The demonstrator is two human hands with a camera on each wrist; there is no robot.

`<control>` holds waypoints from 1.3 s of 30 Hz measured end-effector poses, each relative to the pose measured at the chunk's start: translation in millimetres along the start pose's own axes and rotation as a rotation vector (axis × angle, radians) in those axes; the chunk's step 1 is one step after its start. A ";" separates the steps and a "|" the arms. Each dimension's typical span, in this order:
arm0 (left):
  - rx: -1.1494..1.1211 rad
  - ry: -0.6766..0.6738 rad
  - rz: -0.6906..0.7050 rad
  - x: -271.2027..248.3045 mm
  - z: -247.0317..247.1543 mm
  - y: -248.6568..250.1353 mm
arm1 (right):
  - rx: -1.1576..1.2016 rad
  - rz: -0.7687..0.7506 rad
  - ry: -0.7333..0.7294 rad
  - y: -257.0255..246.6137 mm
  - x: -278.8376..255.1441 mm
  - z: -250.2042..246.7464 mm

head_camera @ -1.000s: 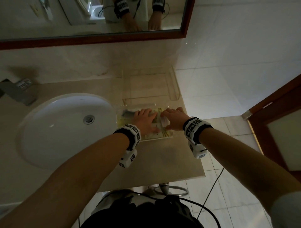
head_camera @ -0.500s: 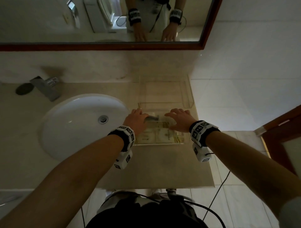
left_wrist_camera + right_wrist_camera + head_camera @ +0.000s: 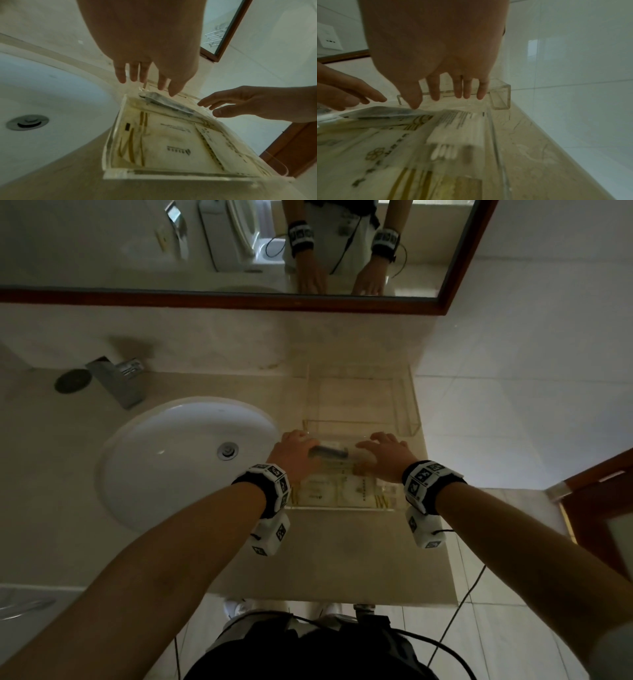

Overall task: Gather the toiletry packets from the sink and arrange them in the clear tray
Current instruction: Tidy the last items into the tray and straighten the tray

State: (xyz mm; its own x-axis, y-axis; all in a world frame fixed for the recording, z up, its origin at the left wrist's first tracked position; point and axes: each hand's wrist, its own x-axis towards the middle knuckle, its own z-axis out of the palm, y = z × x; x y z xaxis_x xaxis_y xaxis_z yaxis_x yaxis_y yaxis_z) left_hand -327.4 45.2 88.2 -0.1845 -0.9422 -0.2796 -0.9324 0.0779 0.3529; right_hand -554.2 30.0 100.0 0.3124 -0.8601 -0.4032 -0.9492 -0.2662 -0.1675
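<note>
The clear tray (image 3: 342, 508) sits on the counter just right of the white sink (image 3: 164, 460). Cream toiletry packets (image 3: 318, 491) lie flat in it, with a cotton-swab packet (image 3: 458, 129) on its right side. A dark grey packet (image 3: 329, 453) lies across the tray's far end. My left hand (image 3: 298, 445) hovers at the far left corner, fingers straight, its thumb close to the grey packet (image 3: 168, 102). My right hand (image 3: 380, 445) is at the far right, fingers spread, its thumb tip at the edge of the grey packet (image 3: 385, 112). Neither hand grips anything.
A second clear acrylic tray (image 3: 407, 405) stands against the back wall behind the first. The faucet (image 3: 116, 378) is at the back left, and the sink shows only its drain (image 3: 227, 450). A tiled wall and a wooden door (image 3: 599, 508) are on the right.
Both hands moved from the middle of the tray, where they pressed packets together, to its far end and spread apart. The grey packet now lies uncovered between them.
</note>
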 end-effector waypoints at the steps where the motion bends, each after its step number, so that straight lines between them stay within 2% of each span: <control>1: -0.001 0.041 -0.047 -1.1 -1.1 -1.8 | 0.045 0.036 0.040 1.2 -0.1 -0.2; 5: -0.055 0.004 -0.290 -1.9 -4.2 -11.7 | 0.187 0.176 0.144 3.2 -1.7 0.8; 9: -0.033 -0.039 -0.365 1.1 -5.8 -15.4 | 0.217 0.279 0.158 0.7 -3.7 4.9; 12: -0.070 -0.070 -0.377 2.0 -2.5 -17.9 | 0.235 0.384 0.141 -2.9 -4.6 5.2; 16: -0.105 -0.081 -0.375 1.9 2.0 -18.2 | 0.323 0.477 0.046 0.6 -3.6 8.9; 20: -0.209 -0.067 -0.380 2.4 3.6 -19.9 | 0.371 0.501 0.023 1.1 -2.0 12.4; 27: -0.266 -0.042 -0.403 -0.4 3.0 -8.7 | 0.387 0.545 0.003 5.6 -0.2 10.8; 39: -0.294 -0.024 -0.348 20.6 2.3 19.3 | 0.512 0.645 0.060 34.0 -4.4 3.3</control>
State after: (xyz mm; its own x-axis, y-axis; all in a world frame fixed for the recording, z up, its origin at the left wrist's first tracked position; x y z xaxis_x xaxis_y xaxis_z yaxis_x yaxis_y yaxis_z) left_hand -349.9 28.0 87.1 0.1140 -0.8877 -0.4461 -0.8129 -0.3415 0.4717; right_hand -587.7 26.2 93.1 -0.3047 -0.8017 -0.5143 -0.8025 0.5069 -0.3148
